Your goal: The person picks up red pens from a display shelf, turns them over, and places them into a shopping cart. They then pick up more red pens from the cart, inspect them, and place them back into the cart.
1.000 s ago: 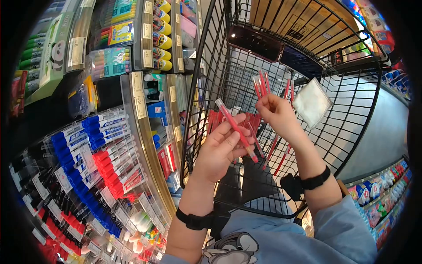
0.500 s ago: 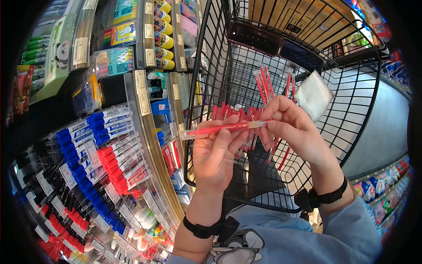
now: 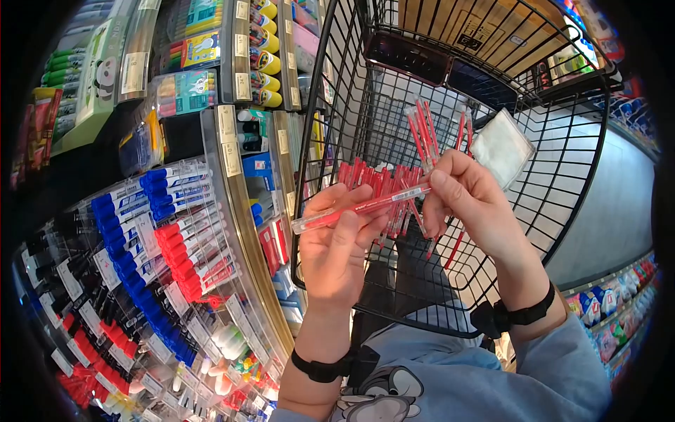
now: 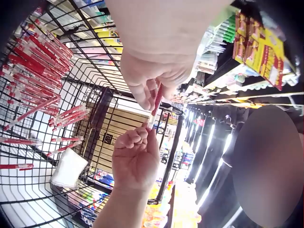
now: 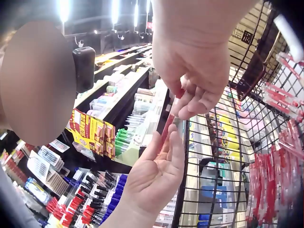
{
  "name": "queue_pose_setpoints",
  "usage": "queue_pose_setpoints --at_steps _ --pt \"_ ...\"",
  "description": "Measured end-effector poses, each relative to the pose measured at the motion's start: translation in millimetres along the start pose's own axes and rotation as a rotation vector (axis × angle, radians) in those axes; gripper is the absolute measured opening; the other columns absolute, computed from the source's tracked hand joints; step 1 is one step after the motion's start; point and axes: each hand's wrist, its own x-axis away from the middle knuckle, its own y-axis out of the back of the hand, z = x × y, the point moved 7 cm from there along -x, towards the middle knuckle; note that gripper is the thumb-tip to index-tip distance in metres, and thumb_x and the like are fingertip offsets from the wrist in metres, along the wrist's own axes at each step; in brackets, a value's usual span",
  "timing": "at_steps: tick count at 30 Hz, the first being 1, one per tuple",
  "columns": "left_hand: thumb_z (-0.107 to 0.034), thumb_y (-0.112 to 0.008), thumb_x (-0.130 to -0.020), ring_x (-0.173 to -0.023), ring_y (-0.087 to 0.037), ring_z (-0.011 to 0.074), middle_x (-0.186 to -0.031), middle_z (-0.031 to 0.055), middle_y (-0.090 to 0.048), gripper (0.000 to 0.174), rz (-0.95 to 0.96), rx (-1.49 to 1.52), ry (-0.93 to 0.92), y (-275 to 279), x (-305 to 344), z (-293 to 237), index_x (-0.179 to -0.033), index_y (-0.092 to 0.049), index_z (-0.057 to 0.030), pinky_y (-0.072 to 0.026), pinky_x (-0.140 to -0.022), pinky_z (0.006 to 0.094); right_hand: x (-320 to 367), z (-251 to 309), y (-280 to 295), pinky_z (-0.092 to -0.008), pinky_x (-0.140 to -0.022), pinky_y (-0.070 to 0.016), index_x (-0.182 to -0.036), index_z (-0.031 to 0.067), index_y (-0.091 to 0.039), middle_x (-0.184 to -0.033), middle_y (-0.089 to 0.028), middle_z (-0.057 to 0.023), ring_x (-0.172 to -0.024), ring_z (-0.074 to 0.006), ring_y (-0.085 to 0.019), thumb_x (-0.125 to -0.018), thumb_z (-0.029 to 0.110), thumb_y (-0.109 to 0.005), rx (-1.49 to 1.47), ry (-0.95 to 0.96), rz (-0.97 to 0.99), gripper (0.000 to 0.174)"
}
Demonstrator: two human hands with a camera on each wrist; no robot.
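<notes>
A red pen (image 3: 373,205) with a clear cap lies slantwise between both hands, over the shopping cart (image 3: 422,323). My left hand (image 3: 334,257) holds the capped end between thumb and fingers, palm up. The far end is pinched by the thumb and fingertips of my right hand (image 3: 474,204). The left wrist view shows the same pen (image 4: 158,102) end-on between the hands. Many more red pens (image 3: 355,172) lie in the cart just beyond the fingers, with a smaller bunch (image 3: 422,130) farther back.
A white square packet (image 3: 503,151) lies in the cart at right. Shelves on the left carry blue-capped markers (image 3: 126,250), red-capped markers (image 3: 179,260) and yellow-topped items (image 3: 264,63). A dark phone-like slab (image 3: 408,58) is at the cart's far end.
The right hand came over from the pens at the cart's back and took the far end of the pen. The left hand turned it from steep to nearly level; lately it has rolled, showing a barcode label.
</notes>
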Motion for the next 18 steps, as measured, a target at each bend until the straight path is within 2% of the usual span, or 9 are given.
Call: queue_pose_setpoints --at_steps 3,10,13,15,18 --pt "-0.01 -0.043 -0.095 -0.102 -0.059 0.0277 -0.118 0.0193 -0.054 0.026 0.065 -0.085 -0.043 0 3 -2 -0.12 -0.04 -0.0029 -0.052 -0.087 0.036 3 1 -3 -0.0184 -0.047 -0.0392 -0.085 0.0047 -0.046 -0.061 -0.059 -0.0035 -0.051 -0.0076 -0.054 -0.096 0.022 -0.046 0.009 0.012 0.008 0.02" --pt "-0.01 -0.043 -0.095 -0.101 -0.06 0.0283 -0.114 0.0186 -0.057 0.022 0.081 -0.066 -0.051 4 7 -2 -0.116 -0.044 -0.0026 -0.0529 -0.086 0.0359 6 2 -7 -0.0184 -0.046 -0.0381 -0.083 0.0051 -0.045 -0.062 -0.059 -0.0035 -0.051 -0.0068 -0.053 -0.096 0.021 -0.046 0.011 0.019 0.027 0.021" --pt "-0.007 -0.046 -0.093 -0.098 -0.061 0.0299 -0.114 0.0221 -0.055 0.021 0.073 -0.012 -0.044 6 8 -2 -0.112 -0.042 0.0011 -0.0531 -0.086 0.0381 6 2 -9 -0.0185 -0.046 -0.0379 -0.082 0.0052 -0.045 -0.061 -0.059 -0.0033 -0.051 -0.0066 -0.053 -0.096 0.021 -0.046 0.019 0.028 0.047 0.022" --pt "-0.01 -0.042 -0.095 -0.098 -0.062 0.0278 -0.112 0.0186 -0.058 0.018 0.083 -0.037 -0.059 7 8 -3 -0.112 -0.046 -0.0028 -0.0549 -0.083 0.0348 6 2 -11 -0.0185 -0.046 -0.0378 -0.081 0.0052 -0.045 -0.061 -0.059 -0.0032 -0.051 -0.0066 -0.052 -0.096 0.021 -0.046 0.022 0.029 0.048 0.022" --pt "-0.01 -0.042 -0.096 -0.097 -0.062 0.0274 -0.111 0.0185 -0.058 0.018 0.069 -0.029 -0.058 10 8 -2 -0.112 -0.046 -0.003 -0.0549 -0.083 0.0346 6 2 -11 -0.0184 -0.046 -0.0376 -0.081 0.0051 -0.045 -0.061 -0.058 -0.0031 -0.051 -0.0065 -0.052 -0.096 0.022 -0.046 0.021 0.03 0.05 0.022"
